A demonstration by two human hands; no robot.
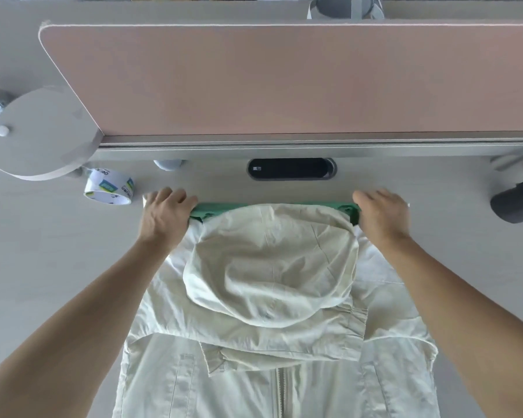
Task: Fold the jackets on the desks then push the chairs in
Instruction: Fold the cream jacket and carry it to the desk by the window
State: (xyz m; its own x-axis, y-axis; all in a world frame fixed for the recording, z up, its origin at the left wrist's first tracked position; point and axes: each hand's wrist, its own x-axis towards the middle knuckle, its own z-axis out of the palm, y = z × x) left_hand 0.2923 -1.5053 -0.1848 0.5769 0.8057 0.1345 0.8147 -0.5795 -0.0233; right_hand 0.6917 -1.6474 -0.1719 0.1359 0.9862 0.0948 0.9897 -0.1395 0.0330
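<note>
A cream-white hooded jacket [272, 297] lies on the pale desk [43, 251], zipper side up near me, its hood folded down over the chest. A green lining strip [215, 208] shows along the jacket's far edge. My left hand [166, 215] grips the far left corner of that edge, fingers curled over the cloth. My right hand [381, 214] grips the far right corner the same way. Both forearms run along the jacket's sides. No chair is in view.
A roll of printed tape [109, 188] lies just left of my left hand. A round grey lamp base [37, 134] sits at the far left. A pink divider panel [284, 82] stands behind a black cable slot [290, 168]. A dark cylinder [517, 203] lies at the right edge.
</note>
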